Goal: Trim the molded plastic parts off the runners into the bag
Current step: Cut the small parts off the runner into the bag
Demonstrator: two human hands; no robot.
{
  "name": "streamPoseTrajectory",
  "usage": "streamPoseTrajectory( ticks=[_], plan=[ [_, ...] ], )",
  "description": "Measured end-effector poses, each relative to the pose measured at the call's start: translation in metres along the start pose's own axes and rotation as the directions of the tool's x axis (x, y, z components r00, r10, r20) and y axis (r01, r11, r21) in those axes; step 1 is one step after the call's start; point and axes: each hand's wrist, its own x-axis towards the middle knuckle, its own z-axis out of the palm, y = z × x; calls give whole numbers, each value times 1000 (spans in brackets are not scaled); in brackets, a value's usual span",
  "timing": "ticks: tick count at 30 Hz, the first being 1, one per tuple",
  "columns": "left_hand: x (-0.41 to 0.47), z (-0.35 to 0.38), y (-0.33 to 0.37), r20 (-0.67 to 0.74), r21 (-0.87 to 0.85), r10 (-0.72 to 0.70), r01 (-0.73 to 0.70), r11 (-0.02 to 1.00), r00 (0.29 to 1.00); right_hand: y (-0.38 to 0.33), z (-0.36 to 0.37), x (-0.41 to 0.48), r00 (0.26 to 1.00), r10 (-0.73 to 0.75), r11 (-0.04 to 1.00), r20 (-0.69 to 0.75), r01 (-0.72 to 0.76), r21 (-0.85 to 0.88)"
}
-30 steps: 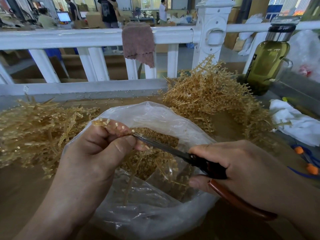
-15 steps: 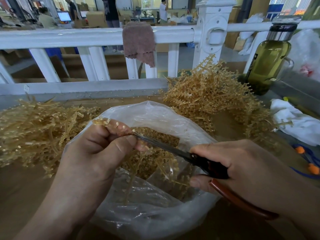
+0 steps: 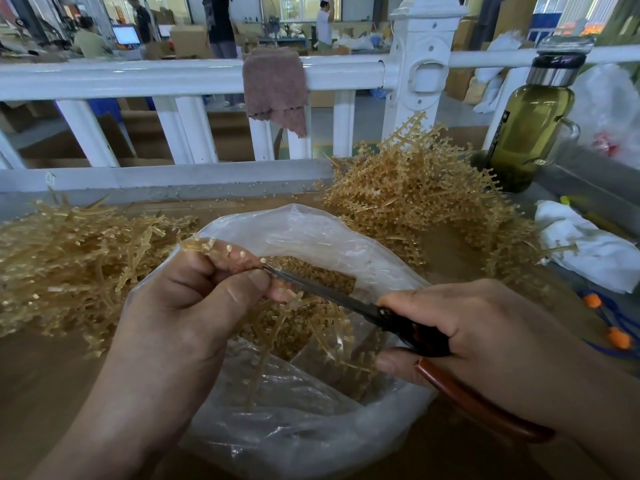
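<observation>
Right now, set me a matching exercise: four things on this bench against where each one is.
Things:
1. cloth
2. bottle
3. scissors
4. runner

Places:
A. gripped by the right hand
B. held in the left hand above the bag
C. draped over the white rail
D. standing upright at the far right

Pairs: 1-C; 2-D; 3-A; 4-B

Amber runners (image 3: pixel 415 188), clear bag (image 3: pixel 311 427), black-and-brown scissors (image 3: pixel 433 337), mauve cloth (image 3: pixel 275 88), white railing (image 3: pixel 138 76)
</observation>
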Motion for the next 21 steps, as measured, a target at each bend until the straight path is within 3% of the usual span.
streamPoseTrajectory(
  ticks=[21],
  plan=[
    [-2,-3,-6,-6,-38,-4,4,999,1000,2,3,0,1000,14,1000,-17,-14,-6]
  ],
)
